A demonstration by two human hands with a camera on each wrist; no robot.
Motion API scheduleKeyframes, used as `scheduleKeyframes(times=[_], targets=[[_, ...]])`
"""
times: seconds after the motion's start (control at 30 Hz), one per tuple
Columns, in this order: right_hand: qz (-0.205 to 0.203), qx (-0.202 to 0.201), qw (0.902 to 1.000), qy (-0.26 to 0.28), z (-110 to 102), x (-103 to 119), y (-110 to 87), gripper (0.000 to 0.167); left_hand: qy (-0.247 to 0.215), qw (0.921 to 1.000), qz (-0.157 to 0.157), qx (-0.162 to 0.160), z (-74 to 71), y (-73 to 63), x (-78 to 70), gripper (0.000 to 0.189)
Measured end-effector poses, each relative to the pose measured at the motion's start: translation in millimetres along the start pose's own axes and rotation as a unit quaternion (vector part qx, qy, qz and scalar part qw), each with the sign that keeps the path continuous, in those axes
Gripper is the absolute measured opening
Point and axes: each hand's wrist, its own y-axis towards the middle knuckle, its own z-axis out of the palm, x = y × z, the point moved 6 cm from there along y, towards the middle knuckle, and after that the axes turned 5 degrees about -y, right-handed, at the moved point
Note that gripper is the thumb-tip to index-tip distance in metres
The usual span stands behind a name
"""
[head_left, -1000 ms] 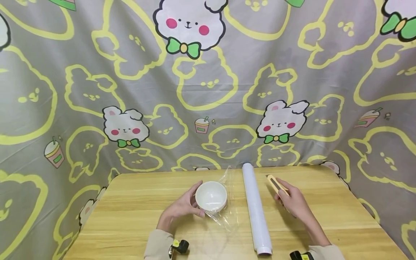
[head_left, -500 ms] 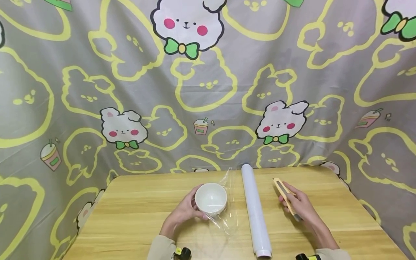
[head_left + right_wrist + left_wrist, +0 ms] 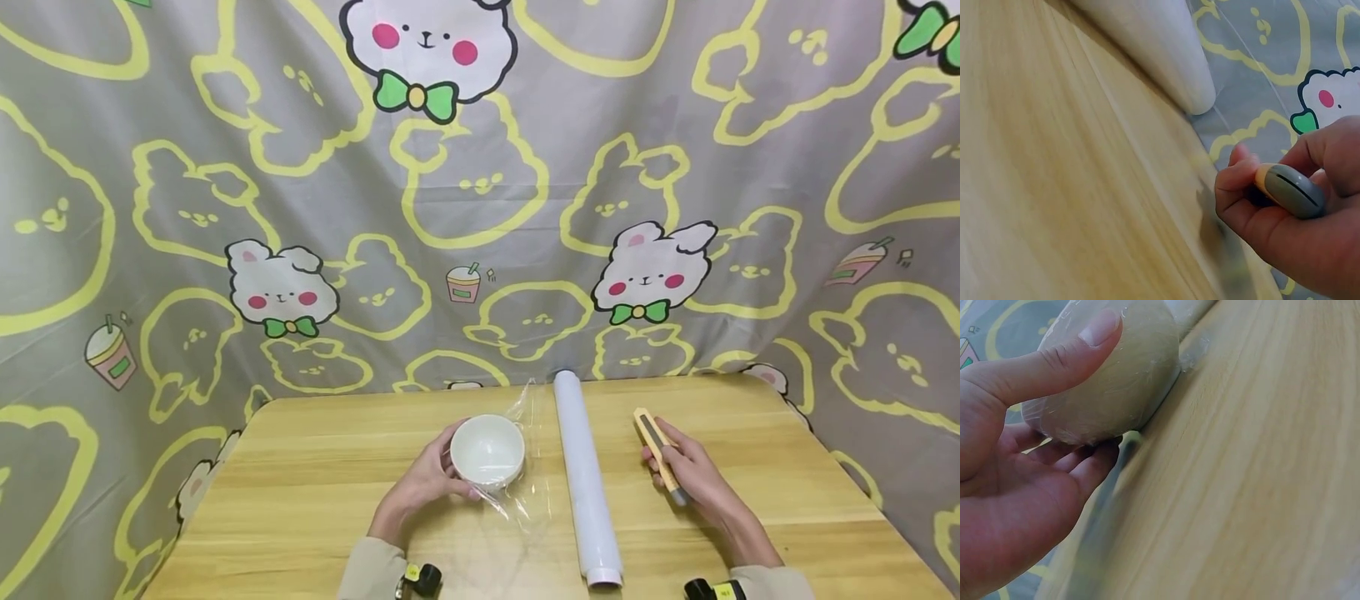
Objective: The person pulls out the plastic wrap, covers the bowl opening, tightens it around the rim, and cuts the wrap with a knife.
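A white bowl (image 3: 487, 450) with clear plastic film (image 3: 528, 492) over it stands left of the middle of the table. My left hand (image 3: 429, 482) grips the bowl's left side, and in the left wrist view its thumb (image 3: 1063, 362) presses the film-wrapped wall while the other fingers curl at the far side. On the right, my right hand (image 3: 693, 473) holds a yellow utility knife (image 3: 658, 454) with a grey end, just over the table. In the right wrist view the knife's grey end (image 3: 1294, 192) pokes out between curled fingers and thumb.
Between the hands a long roll of cling film (image 3: 588, 483) lies lengthwise on the wooden table (image 3: 322, 467). A grey curtain (image 3: 465, 200) with cartoon bears hangs behind the table and along both sides.
My right hand has drawn back slightly to the right, away from the roll, turning the utility knife so its grey end shows. The left hand stays on the bowl.
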Motion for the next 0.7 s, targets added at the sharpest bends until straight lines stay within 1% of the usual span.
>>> scheduleKeyframes(times=[0.13,0.23,0.3,0.37,0.43,0.5,0.57,0.63,0.7], targets=[[-0.003,0.01,0.9999,-0.009,0.2,1.0,-0.9,0.059,0.002,1.0,-0.002,-0.001,-0.2,0.3,0.0,0.116],[-0.002,0.009,0.9998,-0.019,0.4,1.5,-1.3,0.059,-0.001,1.0,0.004,0.005,-0.1,0.6,0.1,0.115],[-0.004,0.003,0.9996,-0.028,0.3,2.2,-1.1,0.06,-0.004,0.9999,0.006,0.008,-0.6,0.9,-0.2,0.115],[-0.01,-0.014,0.999,-0.04,-0.8,3.1,-1.0,0.062,-0.006,0.9999,0.004,0.008,-1.2,1.0,-0.1,0.115],[-0.024,-0.037,0.9967,-0.068,-2.4,4.6,-1.1,0.064,-0.007,0.9999,0.002,0.007,-1.9,1.2,0.2,0.115],[-0.034,-0.062,0.9916,-0.108,-3.8,5.9,-1.9,0.062,-0.008,0.9999,0.003,0.008,-2.2,1.2,0.2,0.116],[-0.037,-0.085,0.9837,-0.154,-4.8,6.8,-2.9,0.056,-0.008,0.9999,0.004,0.009,-2.3,1.0,0.4,0.115],[-0.031,-0.105,0.9728,-0.204,-5.7,7.0,-4.2,0.05,-0.009,0.9999,0.004,0.009,-2.2,0.7,0.7,0.115],[-0.023,-0.124,0.9618,-0.243,-6.7,7.1,-5.2,0.047,-0.007,0.9999,0.002,0.008,-1.8,0.1,0.9,0.115]])
